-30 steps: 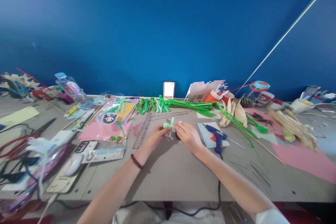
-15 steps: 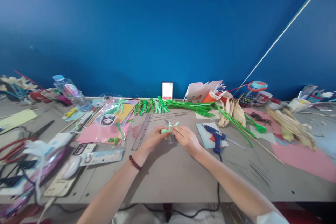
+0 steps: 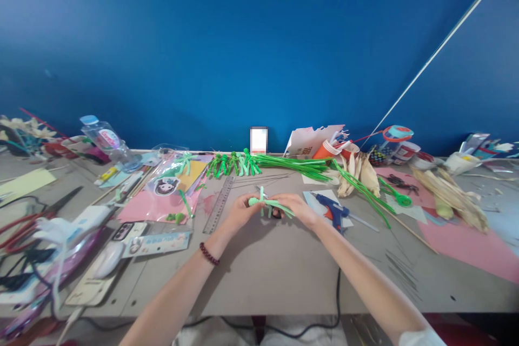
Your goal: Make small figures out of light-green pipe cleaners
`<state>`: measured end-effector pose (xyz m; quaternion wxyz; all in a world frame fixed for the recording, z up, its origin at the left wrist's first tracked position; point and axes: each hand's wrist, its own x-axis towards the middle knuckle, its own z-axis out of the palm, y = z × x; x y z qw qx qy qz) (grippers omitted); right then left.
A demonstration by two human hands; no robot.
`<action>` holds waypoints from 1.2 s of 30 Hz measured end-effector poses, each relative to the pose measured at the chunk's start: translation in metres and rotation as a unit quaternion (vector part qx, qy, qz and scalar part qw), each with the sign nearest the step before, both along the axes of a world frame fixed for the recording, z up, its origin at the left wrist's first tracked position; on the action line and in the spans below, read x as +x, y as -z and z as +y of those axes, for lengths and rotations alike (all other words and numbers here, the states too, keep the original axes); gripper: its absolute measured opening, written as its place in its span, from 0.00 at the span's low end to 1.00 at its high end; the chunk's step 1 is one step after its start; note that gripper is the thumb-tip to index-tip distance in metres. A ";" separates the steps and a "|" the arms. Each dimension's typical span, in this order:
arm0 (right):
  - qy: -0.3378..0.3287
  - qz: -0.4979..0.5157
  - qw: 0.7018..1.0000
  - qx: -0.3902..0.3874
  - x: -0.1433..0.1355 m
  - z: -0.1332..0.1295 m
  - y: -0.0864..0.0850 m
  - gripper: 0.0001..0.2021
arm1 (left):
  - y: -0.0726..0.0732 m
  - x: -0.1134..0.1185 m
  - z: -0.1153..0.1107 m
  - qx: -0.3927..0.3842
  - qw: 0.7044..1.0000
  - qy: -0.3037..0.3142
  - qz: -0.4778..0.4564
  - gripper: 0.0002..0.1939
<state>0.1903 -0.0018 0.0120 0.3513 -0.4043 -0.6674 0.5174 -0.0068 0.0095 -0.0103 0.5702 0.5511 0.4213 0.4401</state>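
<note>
Near the table's middle, my left hand (image 3: pixel 242 211) pinches the rounded, coiled end of a light green pipe cleaner piece (image 3: pixel 263 203). Several fuzzy legs stick out of it, upward, downward and to the right. My right hand (image 3: pixel 295 206) is closed over the legs that run right, with its fingertips close to the left ones. A grey metal tip (image 3: pixel 259 190) shows behind the piece, and a dark part (image 3: pixel 278 213) shows beneath my right fingers; I cannot make out what tool they belong to.
Green pipe cleaner figures (image 3: pixel 233 163) and a bundle of green pipe cleaners (image 3: pixel 295 165) lie along the wall. A ruler (image 3: pixel 219 205) lies left of my hands, a blue glue gun (image 3: pixel 333 210) right. Scissors (image 3: pixel 52 208), a bottle (image 3: pixel 107 139) and dried husks (image 3: pixel 458 200) lie farther out.
My right hand has shifted slightly to the right and turned. The pipe cleaner legs pointing right now show in full below it. My left hand keeps its pinch.
</note>
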 end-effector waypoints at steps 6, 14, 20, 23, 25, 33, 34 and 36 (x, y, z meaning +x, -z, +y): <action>-0.042 0.145 0.980 -0.131 0.009 0.008 0.001 0.20 | -0.007 0.002 -0.002 -0.142 0.979 0.043 -0.142 0.11; 0.064 0.026 0.996 0.055 -0.018 -0.002 0.021 0.13 | -0.001 0.003 -0.001 -0.208 0.956 0.023 -0.207 0.12; 0.117 -0.200 0.862 0.451 -0.019 -0.009 0.034 0.11 | 0.000 0.006 -0.004 -0.200 0.959 0.009 -0.198 0.12; 0.116 -0.289 0.776 0.549 -0.016 -0.016 0.029 0.12 | -0.005 0.009 -0.008 -0.175 0.968 0.000 -0.182 0.13; 0.119 -0.319 0.748 0.570 -0.015 -0.020 0.026 0.13 | -0.007 0.010 -0.009 -0.123 0.981 -0.007 -0.151 0.13; 0.174 -0.337 0.695 0.610 -0.023 -0.028 0.018 0.13 | -0.001 0.009 -0.007 0.050 0.993 -0.105 0.022 0.09; 0.165 -0.321 0.711 0.603 -0.023 -0.026 0.018 0.13 | 0.000 0.009 -0.007 0.069 0.991 -0.107 0.037 0.08; 0.152 -0.290 0.748 0.577 -0.022 -0.021 0.018 0.13 | -0.002 0.009 -0.008 0.105 0.987 -0.101 0.071 0.06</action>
